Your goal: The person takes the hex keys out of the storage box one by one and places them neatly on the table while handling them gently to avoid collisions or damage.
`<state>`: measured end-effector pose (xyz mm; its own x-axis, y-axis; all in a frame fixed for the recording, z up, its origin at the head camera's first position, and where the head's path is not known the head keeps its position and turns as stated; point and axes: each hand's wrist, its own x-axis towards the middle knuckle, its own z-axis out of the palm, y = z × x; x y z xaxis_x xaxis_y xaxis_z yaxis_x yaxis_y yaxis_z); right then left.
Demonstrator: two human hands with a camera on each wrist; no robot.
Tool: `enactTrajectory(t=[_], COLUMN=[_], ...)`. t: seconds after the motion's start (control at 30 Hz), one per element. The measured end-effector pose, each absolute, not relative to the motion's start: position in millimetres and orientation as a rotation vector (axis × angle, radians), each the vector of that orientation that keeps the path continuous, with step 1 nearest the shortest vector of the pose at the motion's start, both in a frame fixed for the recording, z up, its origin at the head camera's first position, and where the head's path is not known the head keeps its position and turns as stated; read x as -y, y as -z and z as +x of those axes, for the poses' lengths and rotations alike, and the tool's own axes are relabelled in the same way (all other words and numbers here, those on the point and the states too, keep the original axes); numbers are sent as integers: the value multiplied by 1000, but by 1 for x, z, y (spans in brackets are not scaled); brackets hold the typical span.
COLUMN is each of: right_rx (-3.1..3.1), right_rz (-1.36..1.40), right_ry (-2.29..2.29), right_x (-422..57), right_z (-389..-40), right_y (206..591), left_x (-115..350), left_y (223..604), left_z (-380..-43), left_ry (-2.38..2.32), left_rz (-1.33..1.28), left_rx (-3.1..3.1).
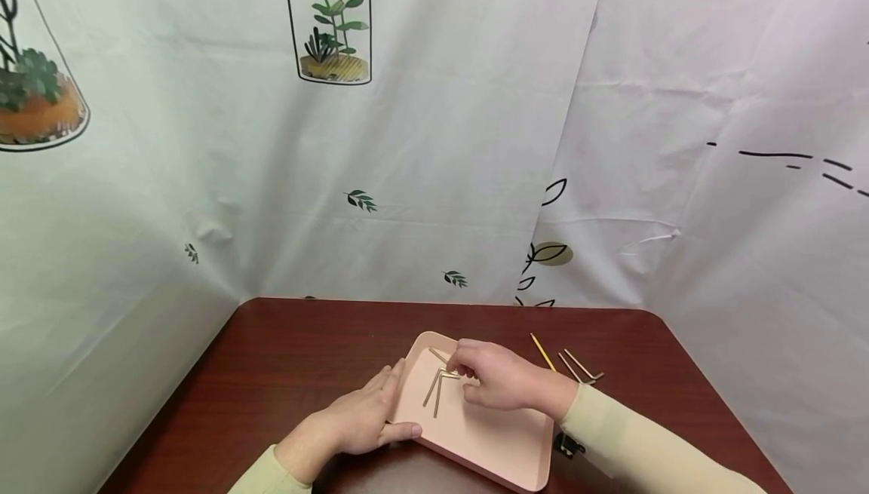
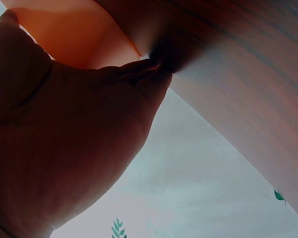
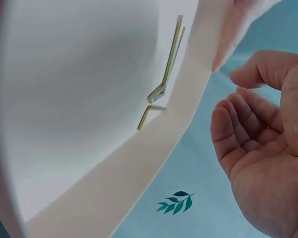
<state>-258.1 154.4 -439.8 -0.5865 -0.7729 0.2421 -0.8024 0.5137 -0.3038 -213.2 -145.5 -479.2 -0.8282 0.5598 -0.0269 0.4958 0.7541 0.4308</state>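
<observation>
A pink tray [image 1: 489, 449] lies at an angle on the table. Inside it are brass-coloured hex keys: two side by side [image 1: 432, 388], and a third hex key [image 1: 438, 356] partly behind my right hand. My left hand [image 1: 360, 415] rests against the tray's left side, fingers extended and thumb over the near rim. Above the tray hovers my right hand [image 1: 498, 377], close to the hex keys. The right wrist view shows its fingers loosely bent, thumb apart from them, with nothing between. The paired hex keys [image 3: 172, 54] and the third one [image 3: 144, 118] appear there too.
Right of the tray lie two more hex keys [image 1: 578, 362] and a yellow pencil [image 1: 542, 351], partly behind my right forearm. A small black object [image 1: 567, 446] sits beside the tray's right end. Printed white cloth [image 1: 421, 139] hangs around the dark red table [image 1: 305, 343].
</observation>
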Motion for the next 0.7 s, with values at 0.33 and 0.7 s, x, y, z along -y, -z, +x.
enactTrajectory(t=[0.33,0.7], right_rx=[2709,2640], right_rz=[1508,1620], right_ry=[-409,-244], right_x=[-150,-136], right_z=[-263,-270], right_y=[435,434], left_x=[144,145], left_y=[481,479], left_z=[-215,-213], left_ry=[-616,-621], left_rz=[846,852], left_rx=[-2798,-2790])
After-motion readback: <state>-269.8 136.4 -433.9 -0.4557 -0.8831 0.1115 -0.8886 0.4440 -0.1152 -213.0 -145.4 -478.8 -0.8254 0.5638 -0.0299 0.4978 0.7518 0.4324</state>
